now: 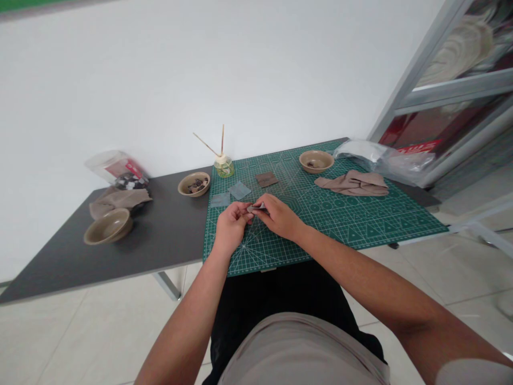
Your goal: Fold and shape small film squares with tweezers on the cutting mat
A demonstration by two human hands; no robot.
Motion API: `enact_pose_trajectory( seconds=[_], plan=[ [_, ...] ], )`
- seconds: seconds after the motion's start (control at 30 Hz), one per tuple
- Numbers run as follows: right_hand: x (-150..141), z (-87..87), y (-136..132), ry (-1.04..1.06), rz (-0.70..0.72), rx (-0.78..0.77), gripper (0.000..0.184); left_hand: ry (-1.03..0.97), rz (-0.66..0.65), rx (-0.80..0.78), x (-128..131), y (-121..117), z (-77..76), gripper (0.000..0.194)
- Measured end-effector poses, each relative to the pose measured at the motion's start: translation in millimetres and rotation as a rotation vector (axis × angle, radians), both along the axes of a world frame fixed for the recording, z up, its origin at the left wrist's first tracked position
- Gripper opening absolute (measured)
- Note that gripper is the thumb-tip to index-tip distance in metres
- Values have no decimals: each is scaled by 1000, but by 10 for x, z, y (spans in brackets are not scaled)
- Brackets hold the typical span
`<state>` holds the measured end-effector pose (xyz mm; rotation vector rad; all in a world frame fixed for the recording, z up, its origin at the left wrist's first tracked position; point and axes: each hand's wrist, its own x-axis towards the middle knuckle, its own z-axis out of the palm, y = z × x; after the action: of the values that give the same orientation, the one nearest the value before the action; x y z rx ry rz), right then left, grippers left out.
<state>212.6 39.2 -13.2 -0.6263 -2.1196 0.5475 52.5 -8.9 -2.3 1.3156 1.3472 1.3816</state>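
Behind your dark counter [172,230] rises a white wall [248,69], with a metal-framed rack [452,91] at the right holding pale, rounded items. Across the counter's middle and right lies a green cutting mat [340,214], printed with a white grid, circles and triangles. Toward the mat's far right corner you have a clear bag [364,151] with a red label whose white lettering is too blurred to read; at the counter's far left edge sits another bag [114,163], red-marked, with dark and light pieces showing low in it. A brown cloth [355,183] lies rumpled on the mat, and a second cloth [118,200] is bunched behind the left bowl [107,227]. The middle bowl [194,184], just beside the mat, holds dark and tan pieces; the right bowl [316,161] has a few small dark bits. Beyond your hands, a bottle [224,166] with two upright sticks stands near the mat's far left corner. Closer in lie a brown patch [266,179] with faint dark marks you can't make out, and two blue-grey patches [239,190]. Smallest is the greyish piece [255,208] over the mat, pinched in the closed grip of both your left hand [232,224] and your right hand [279,216].
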Motion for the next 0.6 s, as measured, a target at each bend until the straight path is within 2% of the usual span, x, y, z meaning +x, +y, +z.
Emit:
enact_pose_trajectory(
  seconds=[0.13,0.3,0.47,0.6],
  plan=[
    [5,16,-8,3,-26,-4,5,-8,1,5,-6,4,-19,19],
    [8,26,-16,18,27,19,3,4,0,16,-7,3,-25,17],
    [15,36,-27,30,-27,-10,6,-41,-6,7,1,7,-19,20],
    [10,42,-29,40,22,-6,4,-33,1,16,-2,-3,-7,17]
  ],
)
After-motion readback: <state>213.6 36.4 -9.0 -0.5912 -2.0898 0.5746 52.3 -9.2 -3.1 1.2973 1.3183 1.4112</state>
